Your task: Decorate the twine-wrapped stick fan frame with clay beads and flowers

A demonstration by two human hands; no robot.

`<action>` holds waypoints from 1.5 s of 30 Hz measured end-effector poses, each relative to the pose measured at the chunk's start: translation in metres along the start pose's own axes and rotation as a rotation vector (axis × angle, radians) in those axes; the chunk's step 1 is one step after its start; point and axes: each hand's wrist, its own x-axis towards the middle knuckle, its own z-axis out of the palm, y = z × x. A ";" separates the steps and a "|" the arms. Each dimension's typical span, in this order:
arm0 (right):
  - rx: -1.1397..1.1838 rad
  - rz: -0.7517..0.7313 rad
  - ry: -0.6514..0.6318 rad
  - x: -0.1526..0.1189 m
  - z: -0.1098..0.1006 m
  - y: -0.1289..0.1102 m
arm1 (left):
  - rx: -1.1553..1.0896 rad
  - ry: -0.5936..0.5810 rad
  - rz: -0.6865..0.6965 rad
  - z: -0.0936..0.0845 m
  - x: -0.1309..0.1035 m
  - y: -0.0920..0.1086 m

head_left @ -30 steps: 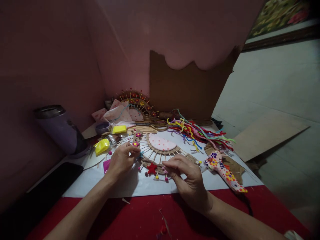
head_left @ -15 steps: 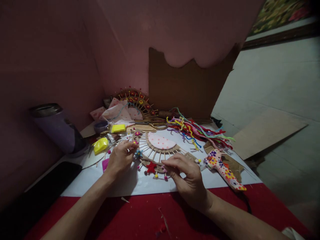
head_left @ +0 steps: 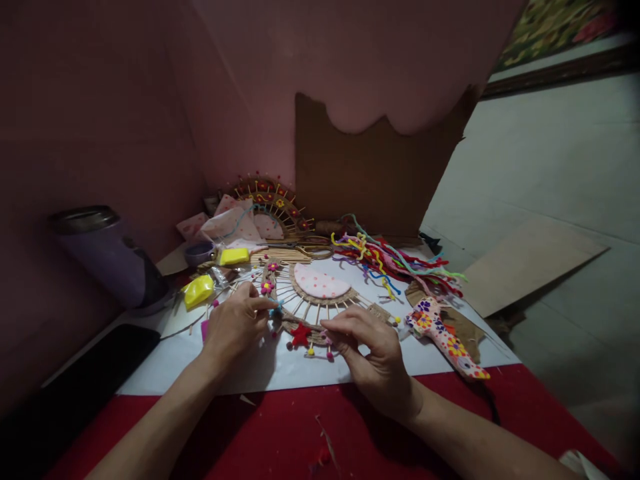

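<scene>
On white paper lies a half-round stick craft [head_left: 289, 297] with a twine-wrapped rim, small flowers and bead-tipped sticks. At its center is a polka-dot fabric half circle [head_left: 323, 281]. My left hand [head_left: 236, 321] is at the left part of the rim, its fingers closed at a blue flower [head_left: 275, 311] and partly covering it. A red star [head_left: 301, 335] sits on the rim between my hands. My right hand [head_left: 375, 357] pinches the near rim beside a small pink piece [head_left: 327, 338]; its fingertips partly hide what they grip.
Colored pipe cleaners [head_left: 395, 263] lie at right behind a floral-patterned glue gun [head_left: 445, 337]. Scissors [head_left: 313, 250] rest behind the craft, near a second decorated half-round [head_left: 273, 197]. Yellow clay packs [head_left: 199, 291], a purple tumbler [head_left: 107, 257] and a dark phone-like slab [head_left: 125, 357] are left.
My left hand has come slightly down and its fingertips have moved from beside the pink flowers onto the blue flower. My right hand keeps its pinch. The view has shifted slightly.
</scene>
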 end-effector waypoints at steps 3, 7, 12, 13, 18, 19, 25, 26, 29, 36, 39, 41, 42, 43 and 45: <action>-0.007 -0.012 0.000 0.000 0.000 0.000 | -0.007 -0.010 0.007 0.001 0.001 -0.001; -0.007 -0.012 -0.001 0.000 0.000 0.000 | 0.012 -0.043 -0.011 0.000 0.001 0.000; -0.013 -0.010 -0.007 -0.002 0.000 0.001 | 0.051 -0.083 -0.042 0.000 0.002 0.002; -0.011 -0.011 -0.006 -0.002 0.000 0.002 | 0.054 -0.087 -0.043 0.000 0.002 0.002; 0.004 -0.005 -0.008 -0.002 0.000 0.002 | 0.055 -0.103 -0.031 0.002 0.001 -0.001; 0.004 -0.004 -0.010 -0.002 0.000 0.002 | 0.037 -0.098 -0.028 0.002 0.002 -0.003; -0.009 -0.002 -0.014 -0.002 -0.001 0.002 | -0.102 0.049 -0.019 -0.003 0.004 -0.007; -0.008 0.002 -0.017 -0.002 -0.001 0.002 | -0.084 0.065 -0.016 -0.004 0.004 -0.007; -0.006 0.012 -0.016 -0.002 -0.001 0.000 | 0.053 0.046 -0.006 -0.008 0.000 -0.003; -0.019 0.006 0.000 0.000 -0.001 0.000 | 0.325 -0.072 0.035 -0.008 -0.009 0.008; -0.018 0.005 -0.009 -0.001 -0.001 0.000 | 0.345 -0.095 0.069 -0.007 -0.011 0.009; -0.015 0.003 -0.009 -0.001 -0.001 0.000 | 0.345 -0.104 0.074 -0.009 -0.011 0.009; -0.013 0.003 -0.007 -0.001 -0.001 0.000 | 0.347 -0.102 0.070 -0.009 -0.012 0.010; -0.012 0.004 -0.004 -0.001 -0.001 0.000 | 0.352 -0.100 0.065 -0.010 -0.012 0.010; -0.013 0.005 -0.001 -0.001 -0.001 0.000 | 0.363 -0.096 0.063 -0.011 -0.013 0.011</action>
